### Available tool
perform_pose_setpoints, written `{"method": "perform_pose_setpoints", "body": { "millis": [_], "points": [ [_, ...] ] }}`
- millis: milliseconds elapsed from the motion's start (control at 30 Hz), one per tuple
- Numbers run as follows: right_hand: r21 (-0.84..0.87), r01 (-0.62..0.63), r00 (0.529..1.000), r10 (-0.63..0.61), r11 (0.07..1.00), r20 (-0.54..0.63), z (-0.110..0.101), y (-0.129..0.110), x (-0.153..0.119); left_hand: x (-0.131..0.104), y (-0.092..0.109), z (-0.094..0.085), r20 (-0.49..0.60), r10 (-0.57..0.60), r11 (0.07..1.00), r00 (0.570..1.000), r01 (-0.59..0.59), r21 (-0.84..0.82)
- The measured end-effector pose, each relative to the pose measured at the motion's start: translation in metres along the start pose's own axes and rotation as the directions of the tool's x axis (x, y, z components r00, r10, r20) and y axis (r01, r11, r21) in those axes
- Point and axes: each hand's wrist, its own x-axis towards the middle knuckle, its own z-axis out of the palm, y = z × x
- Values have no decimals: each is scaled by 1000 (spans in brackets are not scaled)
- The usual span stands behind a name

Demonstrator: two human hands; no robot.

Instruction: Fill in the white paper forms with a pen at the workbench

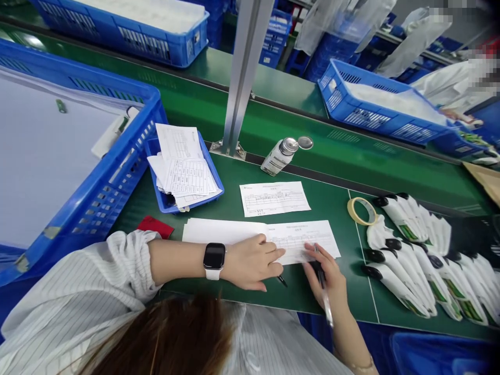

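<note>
My left hand [255, 262], with a watch [214, 256] on its wrist, lies flat with fingers spread over an opened pad of printed forms [318, 233]. Its left part [219, 228] is blank white paper. My right hand [331, 276] grips a pen [325, 294] over the pad's lower right edge; the writing end is blurred. A small black object like a pen cap [282, 281] shows just below my left fingertips. Behind the pad lies a loose printed form [275, 199] with handwriting on it.
A blue tray of paper slips [216, 185] and a large blue crate [152, 112] stand left. A dispenser bottle [276, 158] with its lid up is beyond the forms. Right are a tape roll [353, 212] and several white housings with green boards [406, 286]. A metal post [244, 78] rises behind.
</note>
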Motion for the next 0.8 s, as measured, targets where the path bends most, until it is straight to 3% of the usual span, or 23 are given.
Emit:
{"method": "perform_pose_setpoints", "body": {
  "millis": [133, 233, 367, 500, 800],
  "points": [
    [314, -156, 979, 189, 937, -76, 7, -11, 20, 0, -1, 2, 23, 0, 1000, 1000, 0, 4],
    [475, -282, 947, 321, 834, -1, 19, -25, 42, 1, 1, 2, 52, -28, 1000, 998, 29, -10],
    [458, -377, 923, 369, 805, 110, 35, -42, 65, 2, 5, 1, 67, -43, 999, 997, 45, -21],
    [468, -464, 881, 447, 752, 155, 42, -48, 68, 2, 6, 1, 60, -47, 999, 997, 48, -19],
    [333, -376, 926, 367, 865, 92, 37, -39, 54, 0, 5, 4, 41, -68, 997, 997, 69, -38]
  ]
}}
